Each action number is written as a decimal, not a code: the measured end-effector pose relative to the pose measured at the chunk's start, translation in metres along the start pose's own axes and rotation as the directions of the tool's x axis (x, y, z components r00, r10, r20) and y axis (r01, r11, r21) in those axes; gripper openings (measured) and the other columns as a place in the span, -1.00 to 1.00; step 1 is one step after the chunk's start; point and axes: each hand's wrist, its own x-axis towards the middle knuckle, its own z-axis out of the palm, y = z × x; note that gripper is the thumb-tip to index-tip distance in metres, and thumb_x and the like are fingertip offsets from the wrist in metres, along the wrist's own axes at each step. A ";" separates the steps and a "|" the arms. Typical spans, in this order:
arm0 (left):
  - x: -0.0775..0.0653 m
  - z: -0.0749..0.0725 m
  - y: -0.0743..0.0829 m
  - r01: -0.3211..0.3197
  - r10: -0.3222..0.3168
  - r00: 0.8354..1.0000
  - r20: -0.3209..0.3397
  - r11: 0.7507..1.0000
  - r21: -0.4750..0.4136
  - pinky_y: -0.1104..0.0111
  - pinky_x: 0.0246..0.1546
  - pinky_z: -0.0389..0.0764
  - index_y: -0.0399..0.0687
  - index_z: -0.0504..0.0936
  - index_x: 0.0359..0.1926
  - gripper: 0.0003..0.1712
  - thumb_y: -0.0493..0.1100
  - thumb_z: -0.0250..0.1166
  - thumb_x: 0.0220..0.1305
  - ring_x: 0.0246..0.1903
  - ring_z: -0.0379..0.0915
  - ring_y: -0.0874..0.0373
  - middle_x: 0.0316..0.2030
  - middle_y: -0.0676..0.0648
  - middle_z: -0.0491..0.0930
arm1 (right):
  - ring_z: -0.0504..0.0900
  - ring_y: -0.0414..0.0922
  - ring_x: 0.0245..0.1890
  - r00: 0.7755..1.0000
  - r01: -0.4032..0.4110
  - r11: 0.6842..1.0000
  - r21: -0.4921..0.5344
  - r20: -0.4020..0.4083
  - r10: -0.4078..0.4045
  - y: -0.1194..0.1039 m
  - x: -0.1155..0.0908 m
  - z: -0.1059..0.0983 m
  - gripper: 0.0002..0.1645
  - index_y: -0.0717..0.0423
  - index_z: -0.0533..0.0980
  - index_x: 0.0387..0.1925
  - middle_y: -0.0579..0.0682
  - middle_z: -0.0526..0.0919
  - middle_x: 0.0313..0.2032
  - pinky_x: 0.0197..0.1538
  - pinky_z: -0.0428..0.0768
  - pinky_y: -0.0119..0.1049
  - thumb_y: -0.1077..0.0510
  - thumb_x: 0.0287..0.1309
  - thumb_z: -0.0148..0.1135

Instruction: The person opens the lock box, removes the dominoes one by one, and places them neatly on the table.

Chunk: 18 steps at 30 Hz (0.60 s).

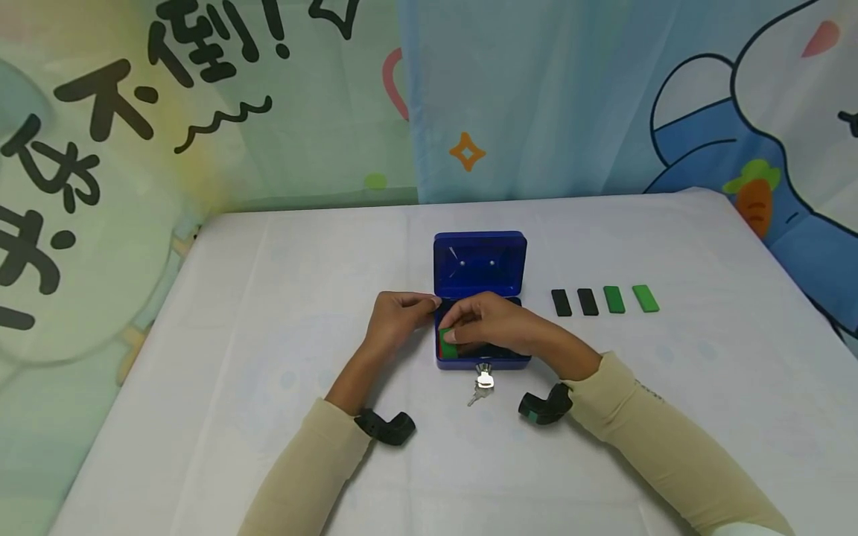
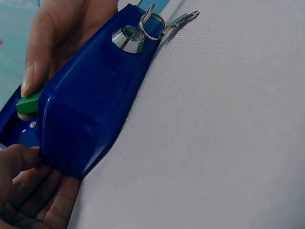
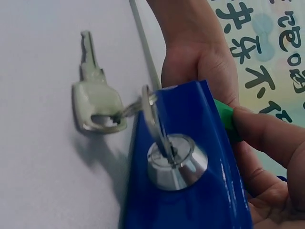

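A blue metal cash box [image 1: 456,365] stands with its lid [image 1: 479,260] raised. At the box's left side, my left hand [image 1: 402,320] grips the edge, thumb at the rim and fingers against the outer wall in the left wrist view. Over the box's interior, my right hand [image 1: 496,324] pinches a green rectangular block [image 1: 447,346] at the left end. A sliver of red shows beside that block; my right hand hides much of the inside. A key sits in the front lock [image 3: 176,162], and a second key [image 3: 97,102] hangs from its ring.
To the right of the box, a row of small flat blocks lies on the white cloth: a black block [image 1: 561,303], another black block [image 1: 588,302], a dark green block [image 1: 614,299] and a lighter green block [image 1: 646,298]. Printed curtains [image 1: 536,97] hang behind the table.
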 end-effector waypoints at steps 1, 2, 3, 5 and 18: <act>0.000 0.000 0.000 0.002 -0.002 1.000 0.000 1.000 0.002 0.33 -0.14 0.64 -0.32 0.74 -0.19 -0.77 -0.22 0.32 0.26 -0.20 0.67 0.10 -0.25 -0.14 0.72 | 0.70 0.05 -0.18 1.000 0.007 1.000 0.004 -0.004 -0.007 0.001 0.000 0.000 -0.69 0.37 0.54 -0.05 0.15 0.63 -0.12 -0.05 0.65 -0.12 0.25 0.22 0.29; 0.000 0.000 0.000 0.006 -0.006 1.000 -0.001 1.000 0.003 0.33 -0.13 0.64 -0.32 0.74 -0.18 -0.77 -0.22 0.32 0.26 -0.20 0.67 0.10 -0.24 -0.14 0.72 | 0.70 0.05 -0.17 1.000 0.017 1.000 0.008 -0.005 -0.017 0.001 0.000 0.000 -0.69 0.38 0.54 -0.05 0.15 0.63 -0.12 -0.05 0.64 -0.11 0.26 0.22 0.29; 0.000 0.000 0.000 0.010 -0.010 1.000 -0.001 1.000 0.002 0.32 -0.13 0.64 -0.32 0.74 -0.18 -0.77 -0.21 0.33 0.26 -0.20 0.67 0.10 -0.24 -0.14 0.72 | 0.70 0.06 -0.18 1.000 0.023 1.000 0.009 -0.010 -0.023 0.001 0.000 0.000 -0.68 0.38 0.54 -0.05 0.16 0.63 -0.12 -0.05 0.64 -0.11 0.26 0.22 0.29; 0.000 0.000 0.000 0.016 -0.016 1.000 -0.004 1.000 0.007 0.32 -0.12 0.64 -0.31 0.74 -0.18 -0.77 -0.21 0.33 0.25 -0.20 0.67 0.10 -0.24 -0.13 0.72 | 0.70 0.07 -0.19 0.999 0.025 1.000 0.009 -0.023 -0.025 0.001 -0.001 0.000 -0.69 0.37 0.55 -0.05 0.17 0.63 -0.12 -0.07 0.65 -0.11 0.25 0.22 0.29; 0.000 -0.001 0.002 0.034 -0.034 0.999 0.004 0.999 0.014 0.32 -0.11 0.63 -0.31 0.74 -0.18 -0.77 -0.20 0.34 0.26 -0.19 0.67 0.09 -0.22 -0.15 0.71 | 0.68 0.00 -0.23 0.962 0.088 0.996 0.001 -0.260 -0.085 0.005 -0.015 -0.015 -0.65 0.37 0.51 0.03 0.19 0.61 -0.08 -0.11 0.67 -0.16 0.22 0.29 0.24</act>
